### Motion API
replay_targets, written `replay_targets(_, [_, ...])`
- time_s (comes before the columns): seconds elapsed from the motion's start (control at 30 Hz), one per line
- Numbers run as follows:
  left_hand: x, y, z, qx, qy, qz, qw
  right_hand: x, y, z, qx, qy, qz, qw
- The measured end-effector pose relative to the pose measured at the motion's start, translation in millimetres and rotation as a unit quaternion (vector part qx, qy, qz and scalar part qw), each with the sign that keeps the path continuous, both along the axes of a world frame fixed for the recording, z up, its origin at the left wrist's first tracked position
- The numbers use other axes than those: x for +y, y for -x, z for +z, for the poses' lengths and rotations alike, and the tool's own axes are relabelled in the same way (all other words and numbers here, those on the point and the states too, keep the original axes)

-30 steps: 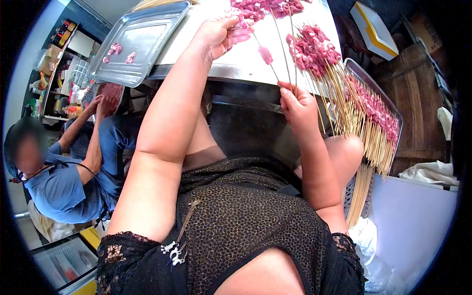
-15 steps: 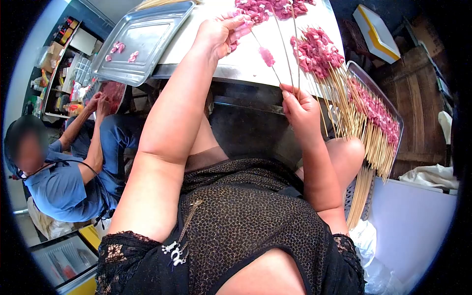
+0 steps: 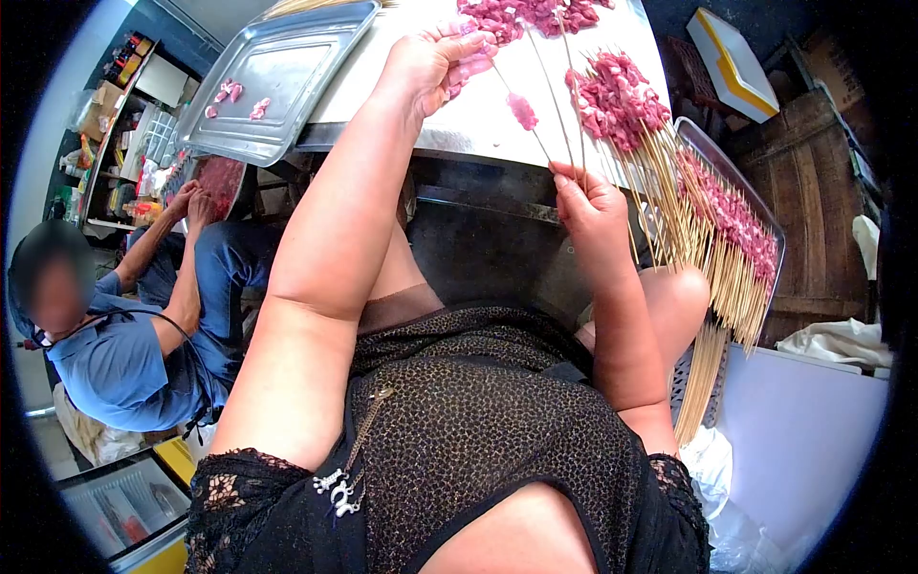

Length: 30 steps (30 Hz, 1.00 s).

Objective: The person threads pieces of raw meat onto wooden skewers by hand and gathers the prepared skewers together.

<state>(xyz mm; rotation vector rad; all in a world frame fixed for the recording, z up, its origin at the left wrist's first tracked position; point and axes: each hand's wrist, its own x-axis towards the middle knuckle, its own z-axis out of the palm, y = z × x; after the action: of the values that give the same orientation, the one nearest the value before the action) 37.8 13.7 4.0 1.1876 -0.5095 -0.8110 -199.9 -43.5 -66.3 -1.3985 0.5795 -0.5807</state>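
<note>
My right hand (image 3: 595, 203) pinches the lower ends of three thin bamboo skewers at the table's front edge. One of them, slanting up to the left, carries a piece of raw meat (image 3: 522, 111) partway along; the other two look bare where they show. At that skewer's tip, my left hand (image 3: 442, 69) is closed, thumb against fingers, on a pink piece of meat mostly hidden by the fingers. Beyond both hands lies a pile of cut raw meat (image 3: 535, 15). Right of my right hand is a stack of loaded meat skewers (image 3: 620, 100), handles toward me.
A metal tray (image 3: 277, 81) with a few meat bits sits on the white table (image 3: 368, 100) at left. More loaded skewers fill another tray (image 3: 732, 220) at right. A co-worker (image 3: 134, 364) in blue sits at left, hands together near a container of meat (image 3: 222, 184).
My right hand has shifted slightly right, and the skewer with its piece of meat has moved a little right and down. My left hand stays at the skewer's tip.
</note>
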Motion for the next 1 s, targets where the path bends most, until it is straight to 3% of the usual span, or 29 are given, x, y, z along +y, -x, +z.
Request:
replay_targets(0.3, [3, 2, 2, -0.027, 0.005, -0.045, 0.999, -8, 6, 1, 0.053, 0.062, -0.001, 0.997])
replay_targets(0.47, [-6, 3, -10, 0.038, 0.087, -0.042, 0.995, 1, -4, -10, -0.024, 0.012, -0.017, 0.999])
replay_targets(0.63, [-5, 4, -2, 0.043, 0.082, -0.06, 0.994, 10, -13, -17, -0.076, -0.009, -0.018, 0.997])
replay_targets(0.7, [-4, 4, -4, 0.037, 0.077, -0.067, 0.994, 11, -9, -5, -0.071, -0.098, 0.011, 0.993])
replay_targets(0.8, [-3, 7, -6, 0.014, 0.084, -0.078, 0.993, 9, -10, -4, -0.098, -0.124, 0.016, 0.987])
replay_targets(0.87, [1, 11, -5, 0.03, -0.014, -0.175, 0.984, 6, -13, -5, -0.106, -0.115, 0.004, 0.988])
replay_targets(0.97, [-2, 0, -10, 0.121, 0.037, -0.225, 0.966, 5, -14, -9, -0.121, -0.11, -0.012, 0.986])
replay_targets(1.0, [-6, 3, -10, 0.146, 0.084, -0.13, 0.977, 8, -11, -4, -0.095, -0.108, -0.007, 0.99])
